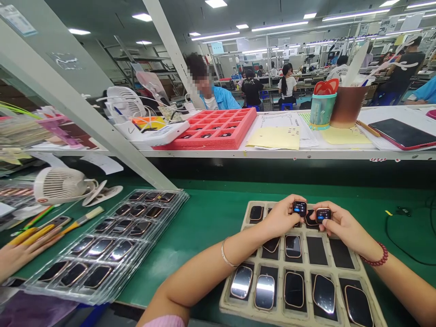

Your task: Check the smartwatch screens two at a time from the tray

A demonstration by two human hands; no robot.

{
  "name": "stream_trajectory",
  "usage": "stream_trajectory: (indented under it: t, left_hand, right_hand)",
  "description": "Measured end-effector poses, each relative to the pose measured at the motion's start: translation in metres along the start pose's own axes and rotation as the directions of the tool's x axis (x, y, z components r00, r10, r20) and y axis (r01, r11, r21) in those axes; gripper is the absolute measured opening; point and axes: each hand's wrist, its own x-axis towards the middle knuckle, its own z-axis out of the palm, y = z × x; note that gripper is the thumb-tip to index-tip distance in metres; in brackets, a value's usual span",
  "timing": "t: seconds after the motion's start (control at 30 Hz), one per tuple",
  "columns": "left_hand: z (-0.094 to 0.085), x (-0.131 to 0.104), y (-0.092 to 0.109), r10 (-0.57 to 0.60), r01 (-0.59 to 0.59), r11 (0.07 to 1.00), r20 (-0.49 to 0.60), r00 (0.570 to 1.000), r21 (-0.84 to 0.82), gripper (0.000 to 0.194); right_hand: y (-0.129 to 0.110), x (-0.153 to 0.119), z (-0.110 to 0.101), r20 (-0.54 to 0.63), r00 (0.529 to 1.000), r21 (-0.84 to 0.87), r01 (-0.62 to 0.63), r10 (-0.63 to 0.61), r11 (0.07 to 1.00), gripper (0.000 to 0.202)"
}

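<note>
My left hand (284,215) holds a small square watch (299,208) with a lit screen, pinched at its edges. Beside it, my right hand (335,220) grips a second lit watch (323,215), its thumb at the lower edge of the screen. A narrow gap separates the two watches. Both hands are above the back rows of a beige compartment tray (223,302). Several dark-screened watches lie in the tray, such as one in the front row (294,289). Two compartments in the middle row, toward the right, show only black lining. My left forearm crosses over the tray's left part.
Stacked clear trays (136,254) with watches lie left on the green bench (204,204). Another person's hand (30,247), a brush (81,220) and a white fan (61,185) are farther left. A shelf (221,154) behind bears a red foam tray (235,141) and cups.
</note>
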Motion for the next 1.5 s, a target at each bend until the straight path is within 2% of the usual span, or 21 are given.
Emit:
stream_trajectory:
  t: [0.17,0.3,0.43,0.53,0.67,0.77,0.8,0.87,0.93,1.0,1.13,1.23,1.5]
  left_hand:
    - [-0.0005,-0.0002,-0.0001,0.031,-0.031,0.999,-0.006,1.000,0.008,0.025]
    - [-0.0008,-0.0005,-0.0010,0.049,-0.049,0.999,-0.024,0.999,0.005,0.046]
    - [-0.0011,-0.0004,-0.0006,0.000,0.000,1.000,0.027,1.000,-0.004,0.027]
    - [-0.0008,-0.0009,0.0005,-0.012,0.013,1.000,0.021,1.000,-0.006,0.036]
    - [0.0005,-0.0018,0.0012,-0.034,0.035,0.998,0.016,0.999,-0.043,0.052]
    - [0.0006,-0.0017,0.0019,-0.029,0.030,0.999,0.045,0.999,-0.015,0.031]
    - [0.0004,-0.0015,0.0022,-0.023,0.023,1.000,0.048,0.999,-0.005,0.030]
    - [-0.0001,-0.0012,0.0025,-0.014,0.014,1.000,0.043,0.999,0.001,0.032]
    - [-0.0006,-0.0009,0.0021,-0.011,0.011,1.000,0.026,1.000,-0.002,0.032]
    - [-0.0010,-0.0005,0.0008,-0.003,0.003,1.000,0.023,1.000,-0.009,0.041]
    - [-0.0009,-0.0002,-0.0021,0.024,-0.024,1.000,0.046,0.999,-0.006,0.041]
    - [-0.0003,-0.0007,-0.0012,0.030,-0.030,0.999,0.020,0.999,0.020,0.048]
    - [0.0006,-0.0005,0.0052,-0.019,0.019,1.000,0.026,0.999,-0.011,0.026]
  right_hand:
    - [0.0009,0.0000,-0.0002,0.013,1.000,0.027,-0.013,0.013,1.000,0.032]
    - [0.0025,0.0001,-0.0008,0.020,1.000,0.051,-0.004,0.003,0.999,0.042]
    - [0.0033,0.0009,-0.0026,0.027,0.999,0.114,-0.021,0.018,0.993,0.034]
    - [0.0039,0.0011,-0.0034,0.009,1.000,0.158,-0.018,0.017,0.987,0.036]
    - [0.0033,0.0005,-0.0025,0.006,1.000,0.104,-0.009,0.008,0.995,0.039]
    - [0.0019,0.0008,-0.0022,0.021,1.000,0.106,-0.017,0.014,0.994,0.028]
    - [0.0016,0.0012,-0.0023,0.015,1.000,0.121,-0.018,0.017,0.993,0.030]
    - [0.0018,0.0020,-0.0024,-0.003,1.000,0.146,-0.013,0.014,0.989,0.035]
    - [0.0027,0.0026,-0.0022,-0.012,1.000,0.133,-0.012,0.013,0.991,0.031]
    - [0.0039,0.0025,-0.0020,-0.006,1.000,0.094,-0.012,0.013,0.995,0.031]
    - [0.0042,0.0007,-0.0022,0.029,1.000,0.053,-0.002,0.001,0.999,0.033]
    - [0.0023,-0.0001,-0.0031,0.022,1.000,0.047,0.001,-0.002,0.999,0.034]
    - [0.0008,0.0014,-0.0033,0.028,1.000,0.003,0.015,-0.015,1.000,0.025]
